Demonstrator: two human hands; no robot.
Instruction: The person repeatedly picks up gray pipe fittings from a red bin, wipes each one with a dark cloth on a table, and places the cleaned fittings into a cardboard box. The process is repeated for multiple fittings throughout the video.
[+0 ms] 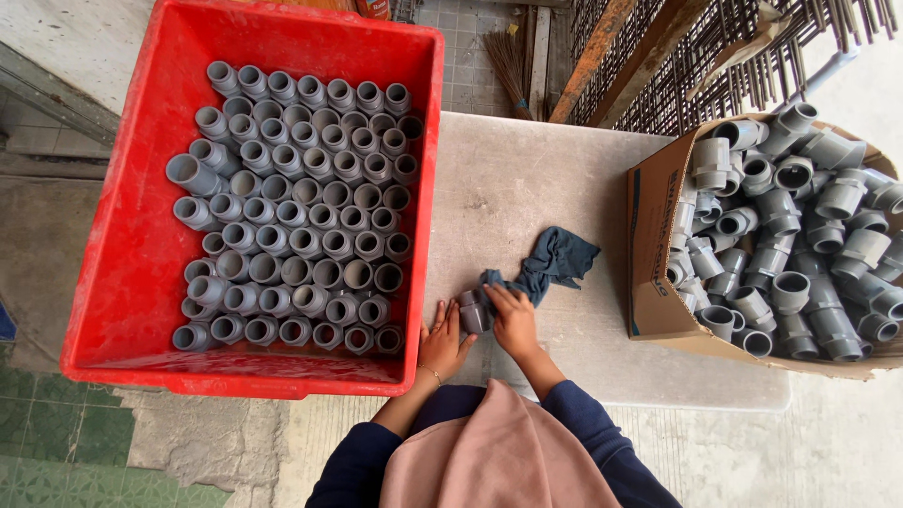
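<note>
A person leans over the pale stone tabletop (536, 179); both hands meet near its front edge around one short grey plastic pipe fitting (473, 311); the left hand (444, 341) lies flat with fingers spread, touching the fitting's side, not clenched; the right hand (513, 320) presses a crumpled dark blue-grey cloth (550, 263) against the fitting, fingers curled over it; to the left a big red plastic crate (132, 254) holds many like fittings packed in upright rows; to the right an open brown cardboard box (658, 254) holds more grey fittings heaped loosely.
</note>
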